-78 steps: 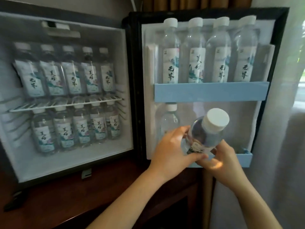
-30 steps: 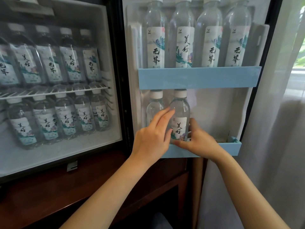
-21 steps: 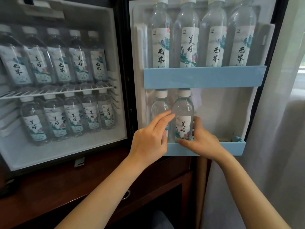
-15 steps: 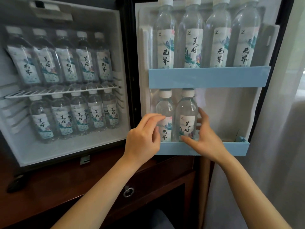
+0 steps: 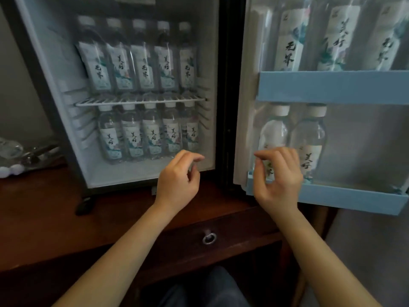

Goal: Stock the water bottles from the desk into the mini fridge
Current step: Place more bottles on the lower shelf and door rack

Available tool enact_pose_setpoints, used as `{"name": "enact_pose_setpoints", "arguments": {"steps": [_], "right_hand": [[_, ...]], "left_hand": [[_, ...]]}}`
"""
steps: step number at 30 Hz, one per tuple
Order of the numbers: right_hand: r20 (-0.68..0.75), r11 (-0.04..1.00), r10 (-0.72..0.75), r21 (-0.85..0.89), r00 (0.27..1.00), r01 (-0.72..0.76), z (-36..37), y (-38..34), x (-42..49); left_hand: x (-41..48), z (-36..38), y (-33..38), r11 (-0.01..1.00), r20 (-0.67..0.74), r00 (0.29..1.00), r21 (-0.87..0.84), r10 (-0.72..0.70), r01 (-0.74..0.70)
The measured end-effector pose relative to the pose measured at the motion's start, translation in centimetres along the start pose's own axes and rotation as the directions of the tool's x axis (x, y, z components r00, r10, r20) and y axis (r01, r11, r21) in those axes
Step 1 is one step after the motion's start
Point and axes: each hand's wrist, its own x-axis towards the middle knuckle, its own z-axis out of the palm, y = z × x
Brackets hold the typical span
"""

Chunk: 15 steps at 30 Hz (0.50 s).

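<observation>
The mini fridge (image 5: 212, 63) stands open on the dark wooden desk (image 5: 44, 218). Two rows of labelled water bottles fill its body, above and below the wire shelf (image 5: 141, 101). In the door, the lower blue rack (image 5: 354, 198) holds two bottles: one at the left (image 5: 274, 129) and one just right of it (image 5: 308, 138). The upper blue rack (image 5: 332, 87) holds several more. My left hand (image 5: 179, 185) hovers empty, fingers loosely curled, before the fridge's bottom edge. My right hand (image 5: 278, 178) is also empty, fingers apart, in front of the lower rack's left bottle.
At the far left of the desk lie more bottles (image 5: 11, 149) with white caps, blurred. A drawer with a metal ring pull (image 5: 209, 238) sits below the desk edge. Right of the fridge door hangs a pale curtain (image 5: 365, 251). My dark trouser leg (image 5: 210, 289) shows at the bottom.
Both hands have let go of the second bottle, which now stands in the lower door rack, and drawn back toward me. The view has swung left and down.
</observation>
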Motion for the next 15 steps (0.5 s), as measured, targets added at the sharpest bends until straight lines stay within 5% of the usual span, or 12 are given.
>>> {"name": "enact_pose_setpoints", "arguments": {"steps": [7, 15], "right_hand": [[0.215, 0.970, -0.014, 0.240, 0.976, -0.039, 7.3, -5.6, -1.6], [0.530, 0.864, -0.013, 0.433, 0.848, -0.257, 16.5, -12.7, -4.0]], "left_hand": [[-2.9, -4.2, -5.7, 0.981, -0.066, 0.986, 0.106, -0.154, 0.161], [-9.3, -13.3, -12.4, 0.870, -0.167, 0.920, 0.299, -0.356, 0.391]]}}
